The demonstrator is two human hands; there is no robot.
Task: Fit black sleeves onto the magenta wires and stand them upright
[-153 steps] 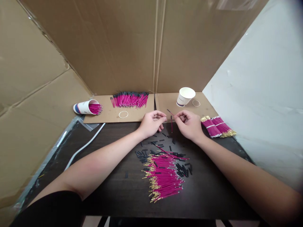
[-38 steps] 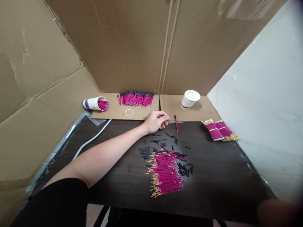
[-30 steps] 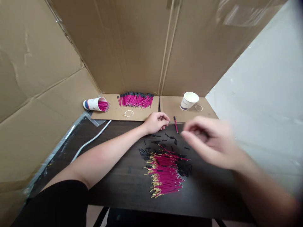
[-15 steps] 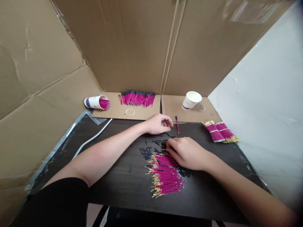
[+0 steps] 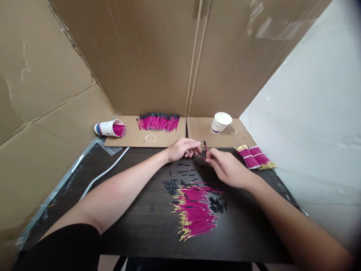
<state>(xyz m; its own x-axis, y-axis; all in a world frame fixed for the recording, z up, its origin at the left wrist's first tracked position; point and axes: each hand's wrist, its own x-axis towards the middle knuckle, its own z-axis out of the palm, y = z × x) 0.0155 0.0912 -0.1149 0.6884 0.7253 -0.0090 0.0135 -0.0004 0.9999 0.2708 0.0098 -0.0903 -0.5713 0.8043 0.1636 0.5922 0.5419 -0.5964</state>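
Observation:
My right hand [image 5: 227, 167] pinches a short magenta wire [image 5: 201, 157] between thumb and fingertips. The wire's gold end points at my left hand [image 5: 184, 149], whose fingers are curled in with one stretched over the top; what they hold, if anything, is hidden. Nearer me lies a spread pile of magenta wires [image 5: 197, 214] with gold ends at left and silver tips at right. Small black sleeves [image 5: 170, 186] lie scattered around and on the pile, with another cluster of sleeves [image 5: 216, 205] on its right. One magenta wire with a black sleeve [image 5: 205, 145] lies just beyond my hands.
Black-capped wires [image 5: 159, 122] lie in a row on the cardboard strip. A tipped paper cup [image 5: 105, 128] holds magenta wires at left. Right of centre are an upright paper cup [image 5: 221, 122] and banded wire bundles [image 5: 255, 157]. A white cable [image 5: 105, 171] crosses the left side.
My right hand has lifted away from the pile with a magenta wire, moving forward to meet my left hand. The left fingers have closed in somewhat. The view has shifted slightly.

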